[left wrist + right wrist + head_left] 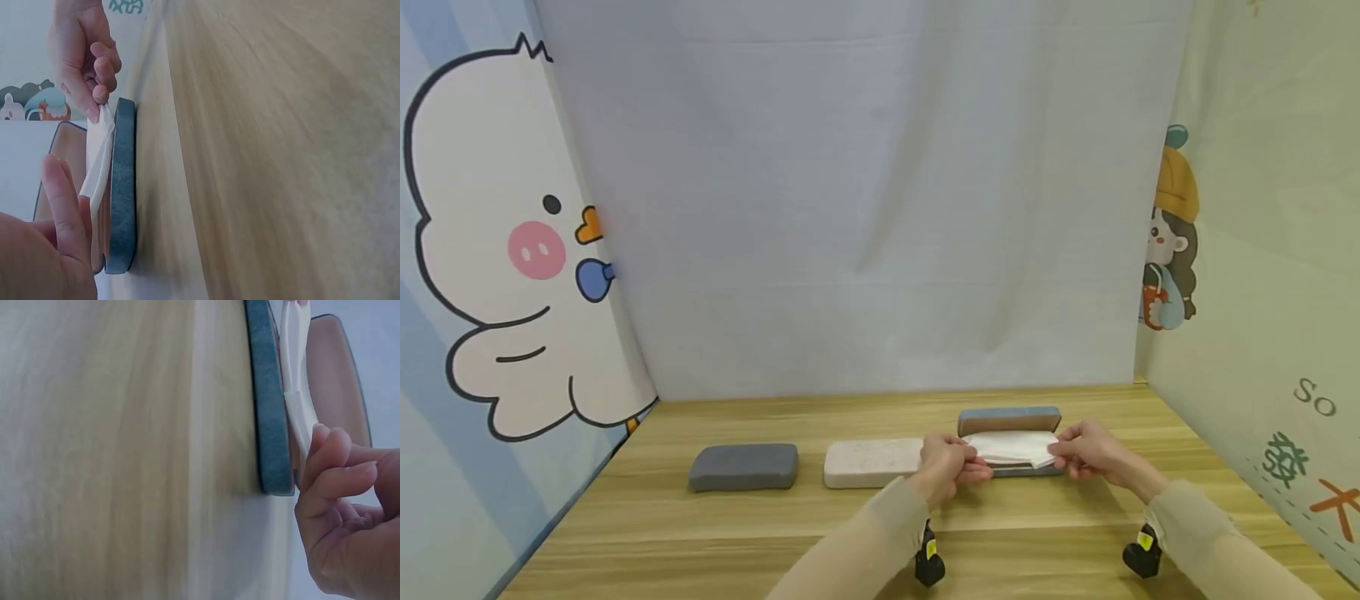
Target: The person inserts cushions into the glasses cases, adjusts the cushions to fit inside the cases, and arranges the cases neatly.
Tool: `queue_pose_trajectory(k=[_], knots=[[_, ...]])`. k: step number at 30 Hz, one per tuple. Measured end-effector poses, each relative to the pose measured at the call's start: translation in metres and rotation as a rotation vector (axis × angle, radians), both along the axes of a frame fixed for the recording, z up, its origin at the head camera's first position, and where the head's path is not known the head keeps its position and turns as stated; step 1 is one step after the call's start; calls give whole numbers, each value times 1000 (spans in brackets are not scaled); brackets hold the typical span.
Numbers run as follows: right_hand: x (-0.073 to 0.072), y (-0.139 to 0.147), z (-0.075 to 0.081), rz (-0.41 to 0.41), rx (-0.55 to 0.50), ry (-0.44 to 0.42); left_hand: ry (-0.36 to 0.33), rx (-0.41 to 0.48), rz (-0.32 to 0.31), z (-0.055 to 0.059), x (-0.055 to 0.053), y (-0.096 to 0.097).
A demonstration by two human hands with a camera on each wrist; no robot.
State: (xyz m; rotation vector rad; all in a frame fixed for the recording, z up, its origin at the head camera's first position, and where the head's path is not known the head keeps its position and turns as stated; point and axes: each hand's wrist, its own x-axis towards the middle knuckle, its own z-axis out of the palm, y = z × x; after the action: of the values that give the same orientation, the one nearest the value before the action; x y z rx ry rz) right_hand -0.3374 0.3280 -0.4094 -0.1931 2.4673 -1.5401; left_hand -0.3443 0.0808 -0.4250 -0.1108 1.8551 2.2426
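Note:
A blue-green glasses case [1011, 414] lies on the table with its lid raised, showing a brown inner lining [337, 381]. Over its opening stretches a folded white cloth or tissue [1009, 447]. My left hand [946, 467] pinches the left end of the white piece, and my right hand [1093, 454] pinches its right end between thumb and fingers. In the left wrist view the white piece [99, 153] hangs along the case's front wall [123, 187]. What lies beneath it inside the case is mostly hidden.
A closed white case [871, 464] sits just left of my left hand, partly covered by it. Farther left is a closed dark grey case [743, 467]. A white curtain [880, 208] hangs behind the wooden table [760, 542], and printed cloth panels stand at both sides.

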Motion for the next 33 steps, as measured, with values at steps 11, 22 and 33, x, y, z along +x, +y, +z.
queue_pose_trajectory(k=[11,22,33], knots=[[-8,-2,-13,-114,82,46,43,-143,46,-5,-3,10],[-7,-4,-17,-166,144,78,97,-342,108,-10,-3,14],[-4,-7,-20,-202,181,97,133,-418,87,-15,0,16]])
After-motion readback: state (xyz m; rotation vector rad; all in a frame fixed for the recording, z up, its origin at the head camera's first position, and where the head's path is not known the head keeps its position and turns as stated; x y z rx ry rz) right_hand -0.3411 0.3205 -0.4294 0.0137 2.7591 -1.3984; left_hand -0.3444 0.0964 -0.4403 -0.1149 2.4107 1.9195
